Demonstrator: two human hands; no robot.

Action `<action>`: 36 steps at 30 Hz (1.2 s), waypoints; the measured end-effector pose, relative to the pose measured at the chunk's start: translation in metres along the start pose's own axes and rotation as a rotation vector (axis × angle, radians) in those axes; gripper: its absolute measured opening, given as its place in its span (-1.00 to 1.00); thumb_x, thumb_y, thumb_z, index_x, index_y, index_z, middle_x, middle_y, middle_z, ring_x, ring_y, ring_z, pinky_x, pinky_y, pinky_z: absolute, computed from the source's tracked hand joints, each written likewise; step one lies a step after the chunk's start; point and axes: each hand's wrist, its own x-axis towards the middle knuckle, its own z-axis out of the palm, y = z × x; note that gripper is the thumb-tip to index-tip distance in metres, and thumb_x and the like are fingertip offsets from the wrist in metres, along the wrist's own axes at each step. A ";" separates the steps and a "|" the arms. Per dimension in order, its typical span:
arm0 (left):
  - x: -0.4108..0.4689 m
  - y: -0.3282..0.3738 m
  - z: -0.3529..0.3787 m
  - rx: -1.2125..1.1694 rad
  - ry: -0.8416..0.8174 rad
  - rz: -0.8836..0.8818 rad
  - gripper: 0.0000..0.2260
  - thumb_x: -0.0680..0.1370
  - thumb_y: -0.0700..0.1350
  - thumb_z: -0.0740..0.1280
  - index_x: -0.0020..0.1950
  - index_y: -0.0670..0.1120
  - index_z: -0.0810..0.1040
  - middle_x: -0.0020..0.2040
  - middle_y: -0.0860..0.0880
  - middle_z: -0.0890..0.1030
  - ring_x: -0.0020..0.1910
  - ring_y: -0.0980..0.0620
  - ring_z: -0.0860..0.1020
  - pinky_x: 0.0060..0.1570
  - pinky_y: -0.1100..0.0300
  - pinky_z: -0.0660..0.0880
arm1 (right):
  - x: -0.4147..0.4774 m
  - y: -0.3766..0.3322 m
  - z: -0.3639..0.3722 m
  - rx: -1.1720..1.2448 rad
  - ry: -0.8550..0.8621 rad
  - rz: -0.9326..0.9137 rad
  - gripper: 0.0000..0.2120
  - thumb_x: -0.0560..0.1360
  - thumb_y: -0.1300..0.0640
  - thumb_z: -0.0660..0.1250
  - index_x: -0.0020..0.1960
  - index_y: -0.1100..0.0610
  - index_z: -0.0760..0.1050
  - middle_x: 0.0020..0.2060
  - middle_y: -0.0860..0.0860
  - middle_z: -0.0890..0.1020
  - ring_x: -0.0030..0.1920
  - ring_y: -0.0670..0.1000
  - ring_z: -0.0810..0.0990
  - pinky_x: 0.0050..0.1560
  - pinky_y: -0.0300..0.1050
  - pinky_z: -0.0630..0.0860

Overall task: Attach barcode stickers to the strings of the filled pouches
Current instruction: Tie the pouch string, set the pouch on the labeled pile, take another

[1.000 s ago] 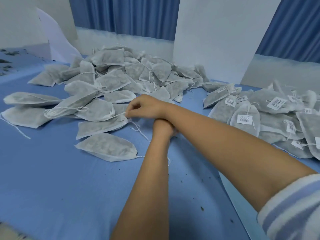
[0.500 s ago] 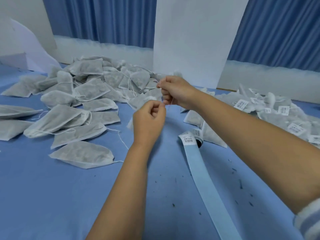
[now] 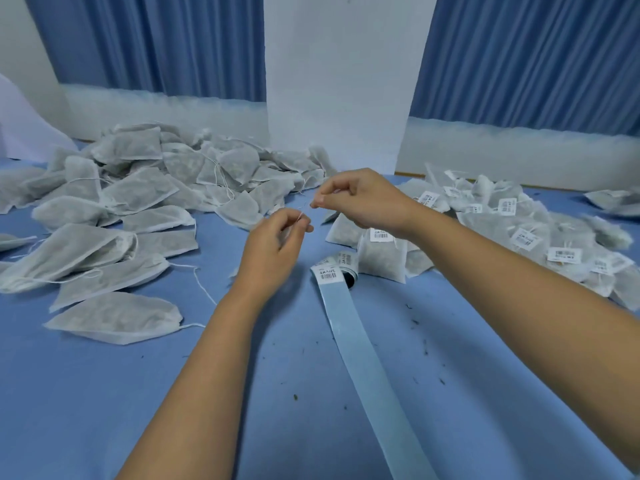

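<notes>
Two grips pinching one thin string (image 3: 300, 215) above the blue tabletop (image 3: 104, 393)
Our left grip (image 3: 277, 237) and right grip (image 3: 360, 199) each clamp an end; a second ago the right grip reached into the untagged pouches (image 3: 138, 195); sticker roll (image 3: 341, 263) just below

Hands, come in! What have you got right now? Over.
Left hand and right hand both pinching one string. No sticker on it yet; roll lies untouched nearby. Nothing in the way.
</notes>
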 end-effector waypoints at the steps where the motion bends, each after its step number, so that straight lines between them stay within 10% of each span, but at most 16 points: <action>1: 0.000 0.000 0.000 0.007 -0.016 0.004 -0.89 0.65 -0.16 0.28 -0.01 -0.03 0.58 -0.10 0.15 0.63 -0.16 0.18 0.54 -0.01 0.18 0.46 | -0.006 0.003 -0.001 0.005 0.015 -0.016 -0.88 0.54 0.18 0.39 -0.09 0.23 0.64 -0.42 -0.09 0.50 -0.56 -0.20 0.34 -0.52 -0.46 0.25; 16: -0.005 0.031 0.004 -0.453 -0.259 -0.206 -0.79 0.59 -0.17 0.33 -0.05 0.03 0.75 0.05 0.09 0.72 0.14 0.27 0.60 0.04 0.50 0.43 | -0.055 0.064 0.027 0.009 0.389 -0.036 -0.85 0.47 0.10 0.48 -0.21 -0.13 0.61 -0.59 -0.13 0.27 -0.49 -0.11 0.25 -0.37 -0.27 0.25; 22: -0.006 0.026 0.003 -0.238 -0.228 -0.221 -0.77 0.58 -0.19 0.37 -0.04 0.13 0.74 -0.09 0.03 0.65 -0.24 0.00 0.45 -0.25 0.37 0.37 | -0.069 0.056 0.035 -0.270 0.249 -0.111 -0.87 0.56 0.09 0.33 0.03 0.01 0.65 -0.52 -0.26 0.44 -0.44 -0.13 0.41 -0.35 -0.24 0.25; 26: -0.007 0.029 -0.001 -0.103 -0.329 -0.213 -0.74 0.56 -0.25 0.37 -0.09 0.12 0.73 -0.07 0.15 0.72 -0.13 0.31 0.57 -0.13 0.51 0.41 | -0.072 0.047 0.026 -0.420 0.233 -0.189 -0.87 0.52 0.08 0.36 0.02 -0.01 0.66 -0.45 -0.24 0.37 -0.37 -0.27 0.40 -0.34 -0.31 0.21; 36: -0.007 0.032 -0.007 0.042 -0.456 -0.236 -0.93 0.48 -0.09 0.50 -0.13 0.09 0.75 -0.15 0.13 0.72 -0.09 0.26 0.63 -0.05 0.41 0.49 | -0.085 0.063 0.034 -0.374 0.335 -0.351 -0.93 0.45 0.17 0.46 -0.08 0.10 0.70 -0.35 -0.06 0.44 -0.31 -0.07 0.42 -0.29 -0.15 0.41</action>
